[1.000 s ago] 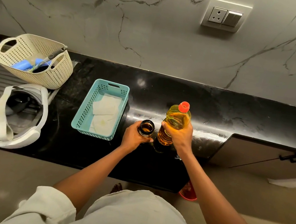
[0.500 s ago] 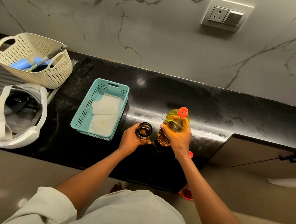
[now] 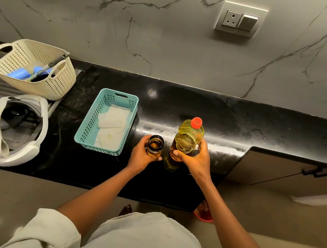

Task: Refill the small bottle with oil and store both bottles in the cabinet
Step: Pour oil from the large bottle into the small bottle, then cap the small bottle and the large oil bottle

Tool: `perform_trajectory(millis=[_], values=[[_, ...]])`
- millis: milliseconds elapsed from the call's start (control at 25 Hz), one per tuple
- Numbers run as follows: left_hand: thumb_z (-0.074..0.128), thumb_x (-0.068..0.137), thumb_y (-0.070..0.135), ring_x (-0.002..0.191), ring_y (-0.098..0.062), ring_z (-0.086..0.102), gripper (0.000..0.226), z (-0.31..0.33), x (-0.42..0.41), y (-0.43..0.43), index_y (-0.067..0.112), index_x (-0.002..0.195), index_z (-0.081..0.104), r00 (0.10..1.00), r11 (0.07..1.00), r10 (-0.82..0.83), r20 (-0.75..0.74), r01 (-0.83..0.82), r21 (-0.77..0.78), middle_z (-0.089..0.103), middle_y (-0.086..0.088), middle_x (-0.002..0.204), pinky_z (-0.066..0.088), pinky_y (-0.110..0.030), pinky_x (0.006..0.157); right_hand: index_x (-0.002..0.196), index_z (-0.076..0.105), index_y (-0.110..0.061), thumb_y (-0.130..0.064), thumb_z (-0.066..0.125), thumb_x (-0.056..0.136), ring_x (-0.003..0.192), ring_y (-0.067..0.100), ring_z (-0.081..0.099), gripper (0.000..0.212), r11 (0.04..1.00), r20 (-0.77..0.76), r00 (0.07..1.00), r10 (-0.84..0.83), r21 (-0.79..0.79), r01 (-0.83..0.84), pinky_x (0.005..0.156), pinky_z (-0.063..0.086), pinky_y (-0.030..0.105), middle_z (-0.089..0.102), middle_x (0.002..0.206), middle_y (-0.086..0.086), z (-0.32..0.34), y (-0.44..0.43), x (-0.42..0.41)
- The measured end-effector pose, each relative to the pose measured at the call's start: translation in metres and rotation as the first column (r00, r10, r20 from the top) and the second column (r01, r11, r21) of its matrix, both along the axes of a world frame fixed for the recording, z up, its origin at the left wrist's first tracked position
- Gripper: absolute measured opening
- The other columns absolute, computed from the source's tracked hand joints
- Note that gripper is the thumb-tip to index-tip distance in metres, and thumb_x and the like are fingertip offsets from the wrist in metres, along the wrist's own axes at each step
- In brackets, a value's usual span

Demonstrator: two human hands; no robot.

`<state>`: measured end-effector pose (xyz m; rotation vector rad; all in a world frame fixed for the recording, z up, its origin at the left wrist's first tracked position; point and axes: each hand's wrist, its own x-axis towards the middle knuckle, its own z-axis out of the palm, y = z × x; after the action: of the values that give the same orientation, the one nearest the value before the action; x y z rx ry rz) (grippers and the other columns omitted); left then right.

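Head view, setting: I look down over a black stone desk (image 3: 242,121) set against a grey marble wall with dark veins; my two bare arms reach forward from pale sleeves.
My left hand (image 3: 141,156): its fingers are curled closed around the small bottle, thumb toward the large bottle.
Small bottle (image 3: 155,144): dark glass, upright, uncapped, its round mouth facing me with amber liquid visible inside; it sits at the front middle of the desk, in my left hand.
My right hand (image 3: 194,159): its fingers are wrapped shut around the lower body of the large oil bottle.
Large oil bottle (image 3: 187,140): clear ribbed plastic, full of yellow oil, red cap (image 3: 196,122) on, upright with its top leaning slightly away from me; it stands just beside the small bottle, on that bottle's right; I cannot tell whether they touch.
Cabinet (image 3: 289,171): a door with a dark handle (image 3: 318,171), below the desk edge on my right, well apart from both bottles.
Teal basket (image 3: 96,123): rectangular, left of the small bottle, holding pale folded cloths (image 3: 112,125).
Cream basket (image 3: 31,64): perforated, far left at the back, holding blue items.
White headset (image 3: 12,129): lies on the desk, in front of the cream basket.
Wall socket (image 3: 240,19): a socket and switch plate, upper right on the wall.
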<state>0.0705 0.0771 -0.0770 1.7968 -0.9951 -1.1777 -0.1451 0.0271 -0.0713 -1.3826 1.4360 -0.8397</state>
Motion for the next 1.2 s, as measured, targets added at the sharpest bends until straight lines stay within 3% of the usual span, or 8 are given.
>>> perform_trajectory(millis=[80,200,320,480,680,800,1000,1200], values=[[0.096,0.072,-0.007,0.15,-0.03,0.051,0.108,-0.002,0.001,0.004,0.005,0.163,0.038,1.0,0.999,0.011,-0.015,-0.011,0.032,0.054,-0.017,0.158,0.041,-0.047,0.127,0.152,0.05,-0.026,-0.042,0.084,0.089,0.14,0.015,0.052,0.072,0.997,-0.033,0.996,-0.08,-0.001,0.08,0.112,0.047,0.037,0.055,0.152,-0.002,-0.013,0.021,-0.024],[0.091,0.075,-0.011,0.157,-0.028,0.042,0.112,-0.01,0.0,0.016,0.007,0.167,0.03,1.0,0.998,0.008,0.023,-0.009,0.056,0.046,-0.016,0.166,0.034,-0.043,0.131,0.143,0.059,-0.025,-0.028,0.07,0.102,0.129,0.02,0.06,0.042,0.953,-0.111,0.946,-0.303,-0.038,0.301,0.109,0.054,0.046,0.064,0.139,-0.001,-0.032,0.055,-0.053],[0.09,0.076,-0.012,0.159,-0.027,0.039,0.109,-0.015,-0.003,0.027,0.007,0.166,0.032,0.998,0.999,-0.012,0.064,0.009,0.048,0.044,-0.012,0.168,0.032,-0.042,0.132,0.141,0.061,-0.016,-0.013,0.077,0.095,0.121,0.024,0.062,0.049,0.954,-0.284,0.911,-0.299,-0.062,0.294,0.104,0.053,0.048,0.066,0.131,0.003,-0.044,0.078,-0.06],[0.091,0.077,-0.008,0.159,-0.024,0.038,0.11,-0.016,-0.004,0.029,0.01,0.167,0.031,0.991,0.997,-0.044,0.125,0.037,0.062,0.043,-0.008,0.169,0.033,-0.047,0.132,0.139,0.06,-0.012,-0.015,0.086,0.087,0.121,0.023,0.058,0.059,0.981,-0.403,0.895,-0.193,-0.058,0.185,0.1,0.052,0.041,0.065,0.133,0.003,-0.046,0.085,-0.051],[0.092,0.076,-0.006,0.158,-0.025,0.04,0.109,-0.017,-0.003,0.028,0.011,0.166,0.033,0.983,0.996,-0.076,0.168,0.067,0.054,0.046,-0.008,0.167,0.034,-0.047,0.131,0.118,0.066,-0.01,-0.017,0.086,0.088,0.105,0.028,0.062,0.037,0.977,-0.501,0.838,-0.214,-0.106,0.187,0.083,0.047,0.036,0.07,0.112,0.006,-0.048,0.077,-0.043],[0.093,0.077,-0.005,0.159,-0.025,0.04,0.11,-0.018,-0.003,0.027,0.011,0.167,0.032,0.983,0.996,-0.077,0.167,0.068,0.057,0.045,-0.008,0.168,0.035,-0.048,0.131,0.112,0.068,-0.012,-0.015,0.083,0.091,0.102,0.025,0.063,0.025,0.972,-0.424,0.875,-0.236,-0.12,0.204,0.082,0.053,0.039,0.07,0.106,0.003,-0.049,0.077,-0.044],[0.098,0.075,0.006,0.158,-0.024,0.04,0.114,-0.015,-0.005,0.02,0.009,0.168,0.032,0.996,0.999,0.003,0.092,-0.006,0.035,0.046,-0.011,0.168,0.035,-0.043,0.131,0.108,0.07,-0.021,-0.018,0.082,0.093,0.1,0.01,0.071,0.019,0.962,-0.077,0.97,-0.231,-0.17,0.215,0.084,0.061,0.029,0.072,0.104,-0.008,-0.031,0.094,-0.021],[0.101,0.072,0.014,0.147,-0.024,0.055,0.11,-0.008,-0.004,0.008,0.011,0.163,0.041,0.998,1.0,-0.012,0.061,0.014,-0.02,0.06,-0.008,0.154,0.045,-0.046,0.124,0.124,0.076,-0.016,-0.017,0.08,0.095,0.11,0.009,0.07,0.029,0.95,-0.024,1.0,0.002,-0.312,-0.009,0.086,0.059,0.018,0.069,0.117,-0.007,0.012,0.08,0.025]])
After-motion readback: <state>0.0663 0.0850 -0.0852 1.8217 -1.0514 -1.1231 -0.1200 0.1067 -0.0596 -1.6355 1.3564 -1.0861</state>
